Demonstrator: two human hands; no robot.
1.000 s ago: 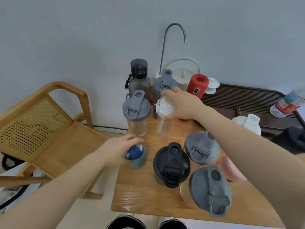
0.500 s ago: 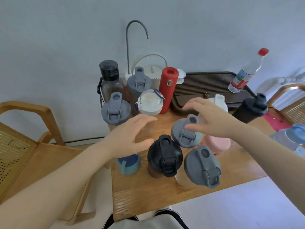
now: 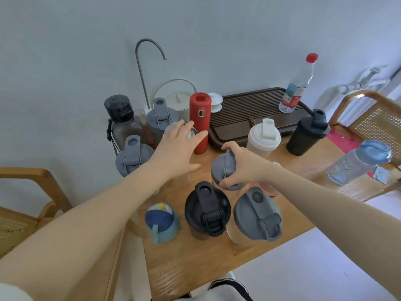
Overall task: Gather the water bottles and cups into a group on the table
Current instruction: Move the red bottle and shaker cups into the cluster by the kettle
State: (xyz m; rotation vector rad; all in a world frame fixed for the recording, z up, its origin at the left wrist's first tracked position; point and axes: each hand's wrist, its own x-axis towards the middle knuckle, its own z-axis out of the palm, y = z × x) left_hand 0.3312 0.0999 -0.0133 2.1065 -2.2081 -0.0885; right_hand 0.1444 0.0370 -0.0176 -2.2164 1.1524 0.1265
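Note:
My right hand [image 3: 243, 166] grips the lid of a grey-lidded bottle [image 3: 222, 170] at the table's middle. My left hand [image 3: 176, 148] spreads open over a clear white-lidded bottle [image 3: 191, 132] beside the red flask [image 3: 199, 120]; that bottle is mostly hidden. In front stand a black-lidded shaker [image 3: 207, 208], a grey-lidded shaker [image 3: 257, 213] and a small blue bottle [image 3: 160, 220]. Further right are a white shaker [image 3: 263, 137], a black shaker [image 3: 308, 135] and a clear blue-lidded bottle [image 3: 360, 161]. A pink cup [image 3: 269, 189] peeks from under my right arm.
At the back left stand a dark bottle [image 3: 122, 122] and two grey-lidded bottles [image 3: 159, 120] [image 3: 131, 157]. A brown slatted tray [image 3: 238, 114] holds a red-capped plastic bottle [image 3: 298, 83]. A white kettle [image 3: 178, 101] and tap sit by the wall. Wooden chairs [image 3: 28, 192] flank the table.
My right hand came down and closed on the grey-lidded bottle's lid. My left hand reached forward over the white-lidded bottle. The view shifted slightly right.

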